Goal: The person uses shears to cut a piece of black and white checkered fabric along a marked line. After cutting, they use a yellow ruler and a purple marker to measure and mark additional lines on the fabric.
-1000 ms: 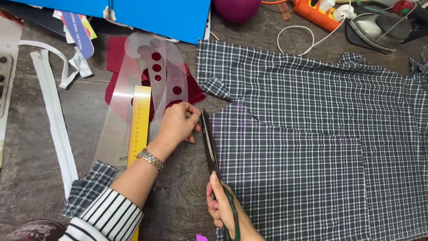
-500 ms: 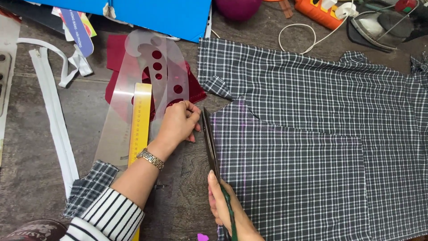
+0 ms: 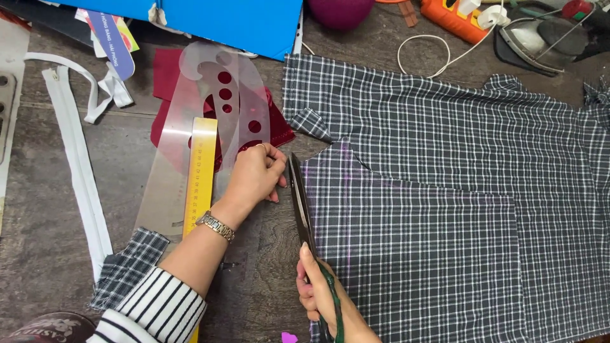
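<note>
A dark checked fabric (image 3: pixel 445 190) lies spread over the right half of the table. My right hand (image 3: pixel 321 292) grips the green handles of long scissors (image 3: pixel 300 200), whose blades run along the fabric's left edge, pointing away from me. My left hand (image 3: pixel 254 174) rests just left of the blade tips, fingers curled at the fabric edge, with a metal watch on the wrist and a striped sleeve. The hand lies partly on a clear curved ruler (image 3: pixel 210 95) and beside a yellow straight ruler (image 3: pixel 200 171).
Dark red cloth (image 3: pixel 166 82) lies under the clear ruler. A white zipper strip (image 3: pixel 73 165) runs down the left. A blue board (image 3: pixel 241 22), an orange power strip (image 3: pixel 454 18), a white cable (image 3: pixel 422 54) and an iron (image 3: pixel 546 38) sit at the far edge. A checked scrap (image 3: pixel 127 267) lies near my elbow.
Both hands and the scissors hold almost the same spot; the blades have crept slightly forward along the fabric edge.
</note>
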